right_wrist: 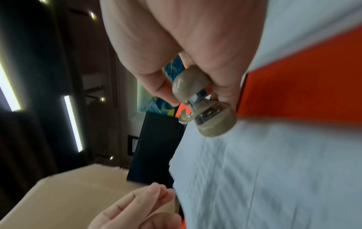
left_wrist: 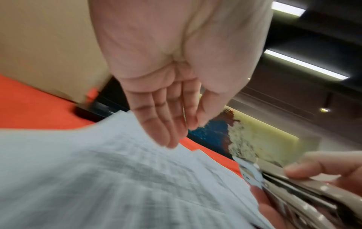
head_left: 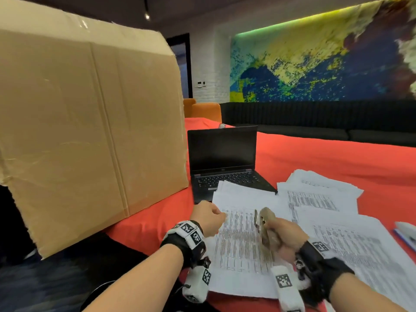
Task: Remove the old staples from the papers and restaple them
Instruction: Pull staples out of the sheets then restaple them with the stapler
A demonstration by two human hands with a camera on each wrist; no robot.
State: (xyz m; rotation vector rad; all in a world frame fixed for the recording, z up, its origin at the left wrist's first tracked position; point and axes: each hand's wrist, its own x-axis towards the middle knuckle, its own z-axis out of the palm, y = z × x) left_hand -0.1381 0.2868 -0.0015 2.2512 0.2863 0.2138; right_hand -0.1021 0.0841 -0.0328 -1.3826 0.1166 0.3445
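We hold the beige stapler [head_left: 267, 230] gripped in our right hand [head_left: 287, 235] above the printed sheets [head_left: 243, 242] on the red cloth, left hand [left_wrist: 166, 108] empty and slack-fingered at their corner; paper looks thin and floppy, best pinched near that corner.

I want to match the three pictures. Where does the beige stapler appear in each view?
Head view: lower middle, the stapler is gripped by the right hand above the papers.
Left wrist view: bottom right corner, blurred, held by fingers.
Right wrist view: centre, nose towards the camera.
Shared landmark: the cardboard box, top left in the left wrist view, bottom left in the right wrist view.
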